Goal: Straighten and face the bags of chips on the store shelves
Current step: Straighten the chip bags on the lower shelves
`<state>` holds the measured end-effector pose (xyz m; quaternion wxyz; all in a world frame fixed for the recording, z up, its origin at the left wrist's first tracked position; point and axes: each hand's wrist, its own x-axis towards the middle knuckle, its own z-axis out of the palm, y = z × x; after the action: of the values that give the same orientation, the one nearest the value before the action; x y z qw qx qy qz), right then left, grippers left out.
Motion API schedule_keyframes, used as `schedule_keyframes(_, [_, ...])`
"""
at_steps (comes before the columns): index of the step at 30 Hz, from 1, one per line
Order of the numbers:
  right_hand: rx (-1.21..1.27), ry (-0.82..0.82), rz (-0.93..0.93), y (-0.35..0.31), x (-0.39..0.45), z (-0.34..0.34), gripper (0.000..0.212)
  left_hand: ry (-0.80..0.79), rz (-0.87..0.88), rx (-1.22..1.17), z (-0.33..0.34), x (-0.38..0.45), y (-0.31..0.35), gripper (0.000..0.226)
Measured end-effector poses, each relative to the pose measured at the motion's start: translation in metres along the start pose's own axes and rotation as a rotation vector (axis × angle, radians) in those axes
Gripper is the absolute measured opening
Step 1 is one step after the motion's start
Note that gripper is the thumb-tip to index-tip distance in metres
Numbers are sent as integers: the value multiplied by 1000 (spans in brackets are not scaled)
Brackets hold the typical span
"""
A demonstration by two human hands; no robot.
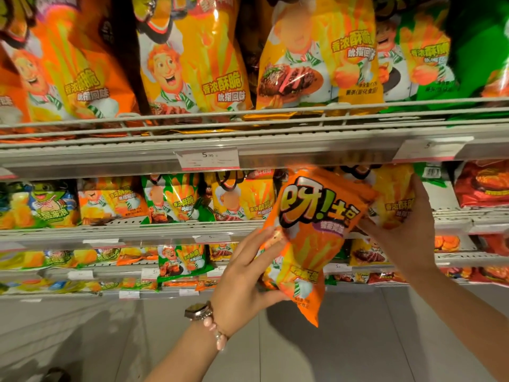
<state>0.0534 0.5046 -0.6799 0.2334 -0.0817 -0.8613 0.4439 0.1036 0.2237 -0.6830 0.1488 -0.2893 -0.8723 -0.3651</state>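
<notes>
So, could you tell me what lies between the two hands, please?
In the head view, a tilted orange chip bag lies between the left hand and right hand.

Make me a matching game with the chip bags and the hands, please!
Things:
1. orange bag
2. yellow bag
3. green bag
4. wristwatch

Where:
A. standing on a lower shelf, left of the hands
B. on the left wrist
C. tilted, held in the left hand
D. under the right hand, on the shelf

Pairs: 1-C, 2-D, 3-A, 4-B
</notes>
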Motion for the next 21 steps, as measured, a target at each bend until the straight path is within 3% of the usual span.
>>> schedule_keyframes(8, [58,-106,-32,-20,4,33,112,228,-148,118,-26,-25,-14,69])
schedule_keyframes(14, [41,-84,4,-30,18,68,107,272,-227,188,-38,-30,-24,75])
schedule_keyframes(21, [-101,-185,-16,-20,18,97,109,317,-306,213,-44,-48,-39,75])
